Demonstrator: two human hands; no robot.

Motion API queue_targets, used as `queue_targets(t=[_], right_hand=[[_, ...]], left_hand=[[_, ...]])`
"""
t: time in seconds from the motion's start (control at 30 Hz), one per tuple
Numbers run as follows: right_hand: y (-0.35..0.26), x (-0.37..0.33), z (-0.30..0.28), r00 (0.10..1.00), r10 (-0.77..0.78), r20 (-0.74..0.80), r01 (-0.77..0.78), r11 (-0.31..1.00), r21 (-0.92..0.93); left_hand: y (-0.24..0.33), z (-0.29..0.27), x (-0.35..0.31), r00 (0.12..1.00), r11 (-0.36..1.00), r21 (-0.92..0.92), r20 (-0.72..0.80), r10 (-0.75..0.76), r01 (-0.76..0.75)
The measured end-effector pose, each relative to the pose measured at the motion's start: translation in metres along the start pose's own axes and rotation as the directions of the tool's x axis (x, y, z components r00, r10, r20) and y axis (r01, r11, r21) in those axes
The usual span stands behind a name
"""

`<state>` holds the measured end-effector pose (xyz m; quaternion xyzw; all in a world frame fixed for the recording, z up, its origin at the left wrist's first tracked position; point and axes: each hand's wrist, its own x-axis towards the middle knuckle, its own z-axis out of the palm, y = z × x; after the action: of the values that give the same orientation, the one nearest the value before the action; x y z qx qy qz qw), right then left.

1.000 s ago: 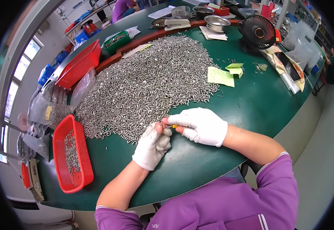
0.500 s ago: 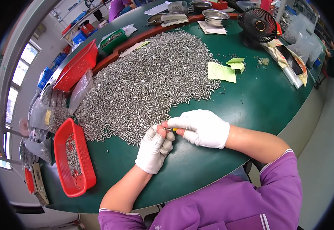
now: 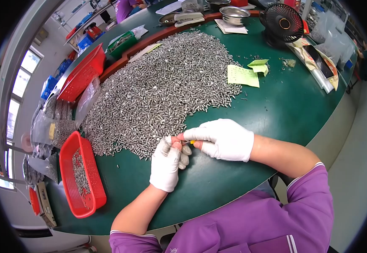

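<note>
Both my hands wear white gloves with some bare fingertips, and they meet at the near edge of a heap of small silvery metal pins on the green table. My right hand is closed in a pinch on a small yellow-handled tool, whose thin tip points at the left fingertips. My left hand is closed too, thumb and forefinger pinched together at that tip. What lies between those fingers is too small to make out.
A red plastic basket with some pins stands left of my left arm; another red basket leans behind it. Yellow-green paper slips lie right of the heap. Farther back are a black fan, metal bowls and a phone.
Both hands stay together at nearly the same place. My left hand has turned slightly, and the whole view has shifted a little.
</note>
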<state>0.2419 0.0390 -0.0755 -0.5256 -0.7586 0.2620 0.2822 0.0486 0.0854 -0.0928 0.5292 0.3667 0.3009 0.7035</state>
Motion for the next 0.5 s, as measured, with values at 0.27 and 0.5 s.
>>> queue_targets(t=[0.27,0.5], right_hand=[[0.0036,-0.0002,0.0043,1.000,0.005,-0.014,-0.005,0.999,0.050],[0.0081,-0.0004,0.0078,0.998,-0.013,-0.062,0.017,0.998,0.069]], left_hand=[[-0.0023,-0.0016,-0.0011,0.999,0.998,0.049,-0.026,0.037,-0.036],[-0.0013,-0.0023,0.0005,0.999,1.000,0.013,0.028,0.019,-0.020]])
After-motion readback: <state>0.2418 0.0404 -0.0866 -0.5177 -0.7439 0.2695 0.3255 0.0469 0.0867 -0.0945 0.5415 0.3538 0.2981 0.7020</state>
